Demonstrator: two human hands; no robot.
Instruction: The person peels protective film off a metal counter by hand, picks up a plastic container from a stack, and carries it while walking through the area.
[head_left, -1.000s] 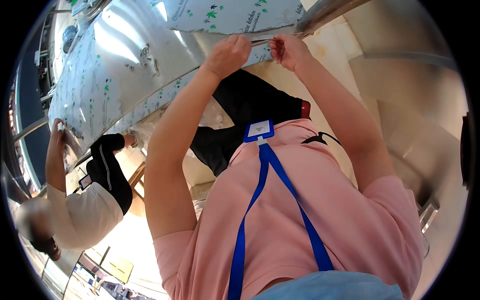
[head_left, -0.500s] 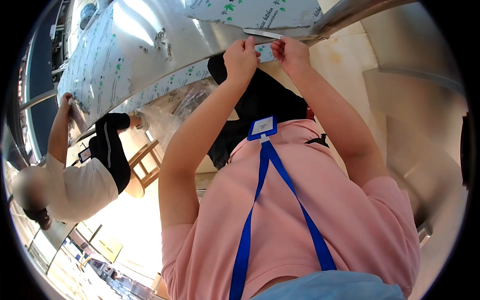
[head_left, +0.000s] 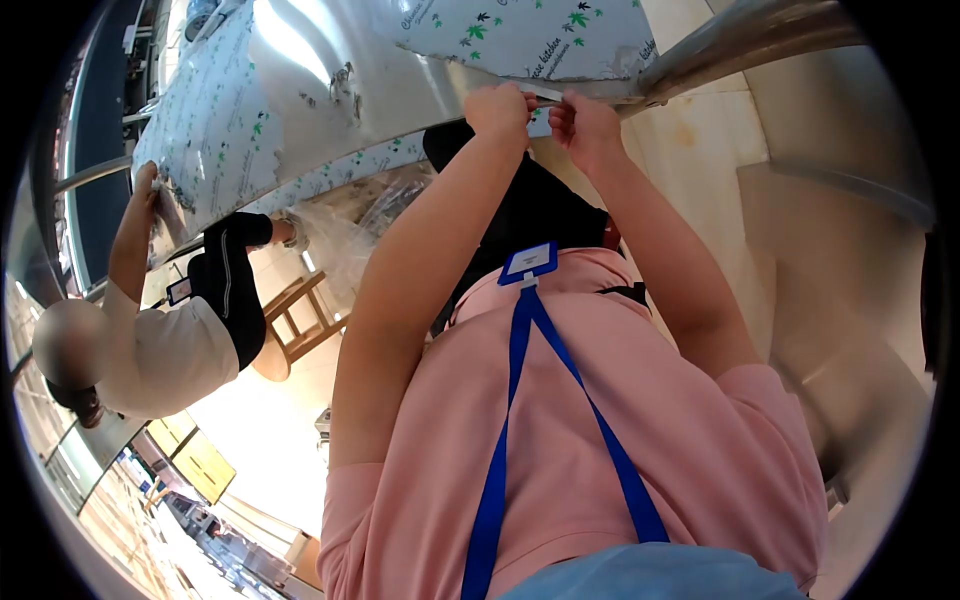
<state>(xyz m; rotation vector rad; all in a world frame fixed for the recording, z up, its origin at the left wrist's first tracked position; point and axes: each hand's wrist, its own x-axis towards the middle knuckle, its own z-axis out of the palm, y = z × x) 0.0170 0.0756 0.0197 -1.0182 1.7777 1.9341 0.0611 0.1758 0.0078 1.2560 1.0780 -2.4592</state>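
Both my hands are at the near edge of a metal table (head_left: 400,90) partly covered in printed protective film (head_left: 500,35). A thin pale strip (head_left: 543,93), perhaps film or a flat blade, lies between them along that edge. My left hand (head_left: 498,112) is closed, its fingertips at the strip's left part. My right hand (head_left: 588,130) has curled fingers, with thumb and forefinger pinched at the strip's right end. The exact grips are partly hidden by my fingers.
A person (head_left: 170,350) in a white top works at the table's left, one hand on its edge. A wooden stool (head_left: 290,320) stands near them. Clear plastic wrap (head_left: 345,235) lies beneath the table. A metal rail (head_left: 750,50) runs at the upper right.
My left hand has moved slightly right and down, its fingertips now at the strip. Less of the strip shows. The whole view has shifted a little.
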